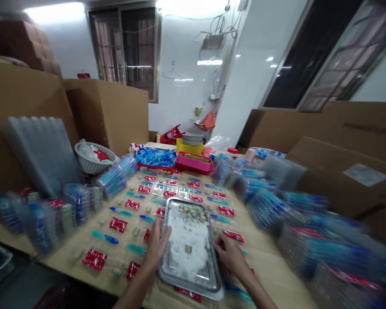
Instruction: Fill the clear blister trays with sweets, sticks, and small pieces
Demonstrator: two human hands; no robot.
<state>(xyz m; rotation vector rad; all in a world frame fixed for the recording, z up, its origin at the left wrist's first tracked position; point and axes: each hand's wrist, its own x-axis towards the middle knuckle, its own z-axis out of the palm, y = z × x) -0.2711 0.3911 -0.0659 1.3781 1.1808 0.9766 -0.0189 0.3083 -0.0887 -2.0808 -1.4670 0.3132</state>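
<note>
A metal tray [214, 253] lies in front of me, its bottom covered with white powder [183, 231]. Small beige and green pieces [194, 213] are heaped at its far end, and one small block [188, 249] sits alone in the powder. My left hand [158, 242] grips the tray's left rim. Just off the right rim, my right hand [229, 253] is closed with fingertips pinched; whatever is between them is hidden. Around the tray, rows of clear plastic packs hold red packets [94, 259], blue-teal pens or brush-like tools [104, 237] and small blocks [136, 231].
Stacks of filled packs line the right [266, 206] and left [79, 201] sides of the table. At the back stand a container of blue pieces [156, 158], a pink box [194, 163] and a yellow bin [189, 147]. A white basket [94, 158] and cardboard boxes [122, 113] flank the left.
</note>
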